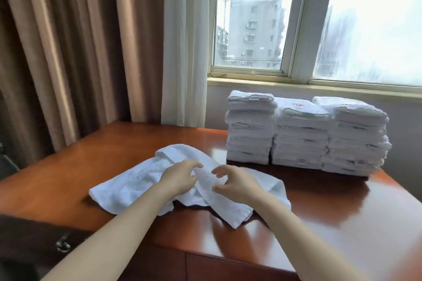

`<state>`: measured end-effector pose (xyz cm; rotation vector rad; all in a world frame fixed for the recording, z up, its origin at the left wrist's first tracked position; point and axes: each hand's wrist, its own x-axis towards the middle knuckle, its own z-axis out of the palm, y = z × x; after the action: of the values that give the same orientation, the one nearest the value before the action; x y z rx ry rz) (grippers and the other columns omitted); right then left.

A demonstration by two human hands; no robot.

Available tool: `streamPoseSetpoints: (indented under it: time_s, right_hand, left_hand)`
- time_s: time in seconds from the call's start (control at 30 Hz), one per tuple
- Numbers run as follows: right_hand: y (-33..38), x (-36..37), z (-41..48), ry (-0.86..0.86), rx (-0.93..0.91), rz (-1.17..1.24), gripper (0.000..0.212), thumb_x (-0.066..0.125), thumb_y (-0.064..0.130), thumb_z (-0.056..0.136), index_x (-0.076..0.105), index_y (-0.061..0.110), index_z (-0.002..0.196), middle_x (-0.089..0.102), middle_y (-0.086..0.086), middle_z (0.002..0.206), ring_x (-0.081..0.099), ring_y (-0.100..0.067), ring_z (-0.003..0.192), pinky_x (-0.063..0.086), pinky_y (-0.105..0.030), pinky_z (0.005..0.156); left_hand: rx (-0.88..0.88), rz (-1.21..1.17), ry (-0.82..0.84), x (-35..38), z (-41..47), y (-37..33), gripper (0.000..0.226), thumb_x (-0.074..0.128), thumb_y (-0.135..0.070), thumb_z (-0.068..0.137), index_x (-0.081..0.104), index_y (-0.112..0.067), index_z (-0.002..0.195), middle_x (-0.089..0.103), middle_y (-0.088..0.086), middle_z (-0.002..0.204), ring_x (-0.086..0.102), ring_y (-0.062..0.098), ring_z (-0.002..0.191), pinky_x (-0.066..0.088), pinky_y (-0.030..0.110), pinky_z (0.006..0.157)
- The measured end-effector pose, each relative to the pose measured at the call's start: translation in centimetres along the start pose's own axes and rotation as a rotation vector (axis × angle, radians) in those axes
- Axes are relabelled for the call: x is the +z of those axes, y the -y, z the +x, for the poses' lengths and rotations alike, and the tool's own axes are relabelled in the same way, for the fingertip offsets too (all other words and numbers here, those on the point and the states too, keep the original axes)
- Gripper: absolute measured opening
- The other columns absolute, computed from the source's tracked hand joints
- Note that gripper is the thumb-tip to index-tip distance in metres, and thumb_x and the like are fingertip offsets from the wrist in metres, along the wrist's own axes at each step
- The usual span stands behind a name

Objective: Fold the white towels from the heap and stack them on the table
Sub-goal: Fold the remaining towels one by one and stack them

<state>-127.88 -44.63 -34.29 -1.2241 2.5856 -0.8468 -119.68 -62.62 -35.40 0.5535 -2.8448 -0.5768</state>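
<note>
The glossy reddish wooden table (319, 212) carries three stacks of folded white towels (306, 132) at its far right. The rumpled white terry towel (127, 187) lies directly under the hands, long axis left-right. The left hand (180, 178) and right hand (235, 182) hover open, equally near.

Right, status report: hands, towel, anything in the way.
Left hand and right hand open, fingers curled over loose towel, no firm grip seen. Towel rumpled, unfolded on table. Three folded stacks behind. Nothing in the way.
</note>
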Motion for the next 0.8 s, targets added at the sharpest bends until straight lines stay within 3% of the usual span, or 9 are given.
streamPoseSetpoints:
  time_s: [0.07,0.17,0.3,0.37,0.43,0.53,0.63,0.73,0.8]
  right_hand:
    - [0.2,1.3,0.6,0.022,0.002,-0.036,0.055,0.065,0.036,0.082,0.052,0.036,0.136,0.057,0.017,0.134,0.054,-0.006,0.122,0.045,-0.028,0.097]
    - [0.3,2.9,1.1,0.034,0.043,-0.137,0.069,0.064,0.044,0.080,0.042,0.034,0.145,0.051,0.013,0.142,0.051,-0.012,0.128,0.040,-0.027,0.087]
    - [0.7,4.0,1.3,0.030,0.074,-0.370,0.043,0.062,0.047,0.077,0.048,0.023,0.110,0.051,0.003,0.108,0.059,-0.022,0.096,0.035,-0.031,0.064]
    - [1.0,3.8,1.3,0.027,0.084,-0.439,0.030,0.058,0.042,0.079,0.046,0.021,0.096,0.048,0.002,0.099,0.053,-0.022,0.081,0.034,-0.030,0.062]
    - [1.0,3.3,1.2,0.028,0.071,-0.480,0.026,0.055,0.038,0.082,0.057,0.017,0.097,0.056,0.002,0.098,0.056,-0.023,0.083,0.040,-0.030,0.065]
    - [1.2,1.7,0.9,0.104,0.116,-0.430,0.023,0.050,0.028,0.088,0.068,0.016,0.096,0.067,-0.001,0.096,0.064,-0.025,0.089,0.048,-0.030,0.068]
    - [1.0,-1.0,0.4,0.232,0.173,-0.409,0.022,0.041,0.014,0.085,0.047,0.017,0.064,0.055,0.001,0.065,0.063,-0.027,0.061,0.040,-0.023,0.050]
    - [0.7,-4.6,-0.5,0.214,0.206,-0.397,0.026,0.038,0.012,0.085,0.042,0.018,0.060,0.051,0.005,0.057,0.062,-0.023,0.049,0.039,-0.022,0.049]
    - [0.3,-6.8,-1.0,0.128,0.220,-0.416,0.026,0.039,0.012,0.086,0.043,0.017,0.061,0.052,0.005,0.055,0.061,-0.020,0.046,0.038,-0.021,0.049]
  left_hand:
    - [0.018,0.055,0.053,1.0,-0.4,0.8,0.053,0.045,-0.015,0.094,0.047,-0.040,0.140,0.052,-0.013,0.144,0.055,0.017,0.123,0.047,0.031,0.092]
    - [0.021,0.090,0.014,2.1,-0.8,1.4,0.055,0.038,-0.015,0.094,0.046,-0.045,0.139,0.059,-0.012,0.137,0.050,0.026,0.125,0.050,0.037,0.092]
    - [0.061,0.158,-0.059,2.6,-0.6,1.1,0.048,0.038,-0.020,0.097,0.050,-0.039,0.139,0.062,-0.012,0.132,0.058,0.021,0.116,0.045,0.031,0.086]
    - [0.058,0.127,-0.052,2.5,-0.5,1.1,0.046,0.040,-0.022,0.096,0.052,-0.038,0.138,0.066,-0.012,0.124,0.061,0.017,0.110,0.047,0.029,0.084]
    - [0.058,0.051,-0.046,2.3,-0.7,1.3,0.044,0.046,-0.023,0.092,0.055,-0.042,0.132,0.065,-0.016,0.115,0.061,0.011,0.101,0.049,0.030,0.083]
    - [0.035,0.026,0.026,1.9,-1.1,1.4,0.050,0.057,-0.033,0.085,0.051,-0.045,0.134,0.054,-0.015,0.124,0.058,0.009,0.092,0.045,0.028,0.070]
    - [-0.028,0.121,0.125,1.2,-1.0,1.2,0.058,0.058,-0.028,0.077,0.054,-0.042,0.133,0.050,-0.009,0.127,0.060,0.015,0.088,0.041,0.027,0.058]
    - [-0.032,0.174,0.071,0.5,-0.5,0.8,0.049,0.053,-0.018,0.079,0.063,-0.040,0.122,0.065,-0.008,0.111,0.064,0.020,0.086,0.041,0.026,0.055]
    - [-0.061,0.230,-0.020,0.2,0.1,0.8,0.047,0.049,-0.017,0.087,0.061,-0.040,0.127,0.066,-0.009,0.118,0.064,0.021,0.098,0.043,0.027,0.061]
